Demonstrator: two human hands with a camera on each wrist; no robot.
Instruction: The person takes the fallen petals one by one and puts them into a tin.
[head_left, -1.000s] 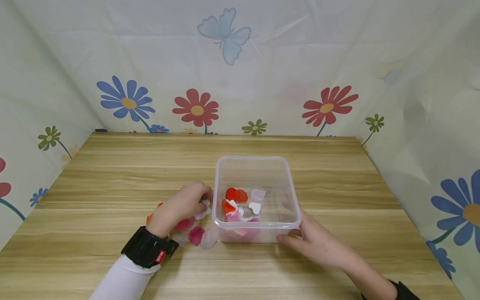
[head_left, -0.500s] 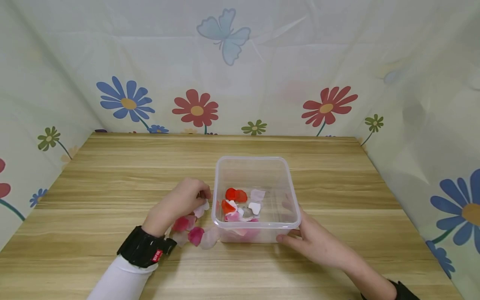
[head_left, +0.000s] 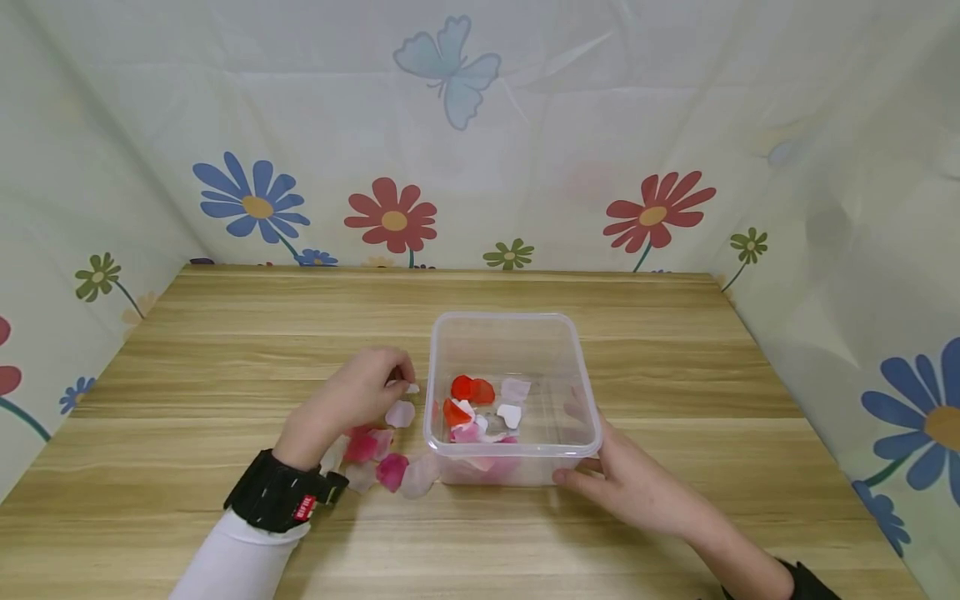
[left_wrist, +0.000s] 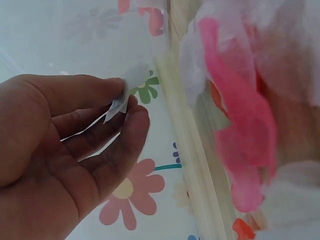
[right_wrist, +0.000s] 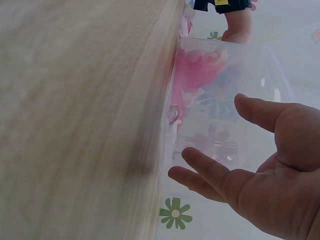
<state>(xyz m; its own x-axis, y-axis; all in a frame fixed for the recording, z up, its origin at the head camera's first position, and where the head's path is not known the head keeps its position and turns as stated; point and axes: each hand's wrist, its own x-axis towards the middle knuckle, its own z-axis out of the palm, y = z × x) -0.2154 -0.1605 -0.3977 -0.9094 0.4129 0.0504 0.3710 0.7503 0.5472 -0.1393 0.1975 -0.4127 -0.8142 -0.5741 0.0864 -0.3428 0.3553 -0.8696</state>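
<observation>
My left hand (head_left: pixel 348 392) pinches a small white petal (left_wrist: pixel 119 105) between thumb and fingertips, just left of the clear plastic container (head_left: pixel 513 451). Below that hand lie loose petals on the table: a pale pink petal (head_left: pixel 401 414), a magenta petal (head_left: pixel 392 472) and a whitish petal (head_left: pixel 418 477) by the container's front left corner. Inside the container are several petals, among them red petals (head_left: pixel 472 389) and a white petal (head_left: pixel 509 416). My right hand (head_left: pixel 637 483) rests at the container's front right corner, fingers extended (right_wrist: pixel 205 170) along its side; the exact contact is partly hidden.
The wooden table (head_left: pixel 675 358) runs back to a white curtain (head_left: pixel 555 150) printed with flowers, which also hangs on both sides. A black band (head_left: pixel 281 492) wraps the left wrist over a white sleeve (head_left: pixel 240 558).
My left hand has moved slightly back and to the left, lifting a white petal and uncovering the pale pink one. The right hand and the container have stayed put.
</observation>
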